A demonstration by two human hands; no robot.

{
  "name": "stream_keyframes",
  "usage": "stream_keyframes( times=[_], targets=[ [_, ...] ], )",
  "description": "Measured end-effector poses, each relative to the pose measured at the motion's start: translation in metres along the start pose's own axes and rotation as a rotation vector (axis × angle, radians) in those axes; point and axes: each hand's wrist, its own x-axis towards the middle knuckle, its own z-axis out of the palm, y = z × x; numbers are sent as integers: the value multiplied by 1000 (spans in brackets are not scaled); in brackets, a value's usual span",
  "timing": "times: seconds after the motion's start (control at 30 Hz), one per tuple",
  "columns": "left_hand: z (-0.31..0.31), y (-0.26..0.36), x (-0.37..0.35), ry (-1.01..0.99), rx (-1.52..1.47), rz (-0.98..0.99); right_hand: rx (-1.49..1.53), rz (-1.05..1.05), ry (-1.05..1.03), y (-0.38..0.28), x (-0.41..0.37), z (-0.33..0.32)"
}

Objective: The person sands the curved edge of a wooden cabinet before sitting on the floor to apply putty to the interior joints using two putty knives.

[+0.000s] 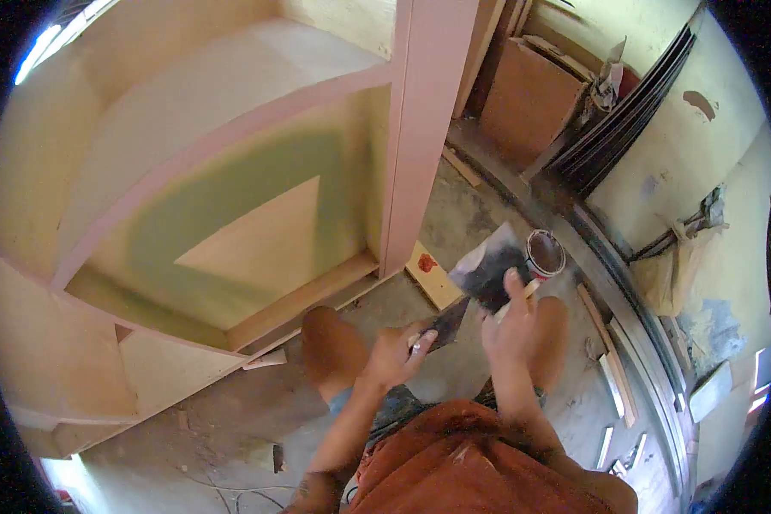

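My left hand (391, 355) is closed around a dark flat scraper (448, 325), its thin blade pointing up and to the right. In my right hand (512, 325) is a broad dark plate (493, 278) with a pale smeared far edge, the thumb pressed on its face. A short light-coloured handle (529, 289) sticks out beside that thumb. The two tools come close together in front of my knees. Just beyond the plate stands an open round can (546, 253) with brownish contents. A yellowish board (433, 276) bearing a reddish blob lies on the floor between the plate and the cabinet.
A curved wooden cabinet (248, 248) with a pink post (424, 111) rises at the left. Wood strips (608, 355) and long metal rails (651, 368) lie along the right. A cardboard box (531, 103) stands at the back. Cables (244, 491) trail at lower left.
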Motion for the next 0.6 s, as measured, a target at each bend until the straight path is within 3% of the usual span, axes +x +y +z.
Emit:
stream_keyframes(
  times=[0.03,0.07,0.13,0.17,0.2,0.27,0.33,0.37,0.43,0.47,0.53,0.6],
  targets=[
    [-1,-3,-2,-38,152,175,-189,-190,79,7,10,-9],
    [3,-6,-1,-45,149,171,-194,-185,85,12,18,-22],
    [16,-13,1,350,-680,-760,-591,-350,12,19,26,-45],
    [8,2,12,398,-1237,-780,-441,-250,13,2,9,-35],
    [11,-1,14,410,-1234,-792,-447,-238,4,-2,-1,-29],
    [19,-10,17,229,-1760,-785,-188,-502,-484,-3,-15,-21],
    [23,-3,23,187,-1792,-835,-157,-755,-1086,-22,-9,-15],
    [24,-1,25,165,-1780,-847,-165,-745,-1074,-4,-13,-15],
    [31,7,28,149,-1771,-882,-274,-563,-632,50,-27,-20],
    [32,11,31,156,-1691,-839,-280,-546,-622,53,-15,-22],
    [38,14,34,151,-1607,-794,-693,-497,-871,53,33,-18],
    [44,14,29,122,-1143,-740,-702,-393,-873,93,61,-41]
  ],
)
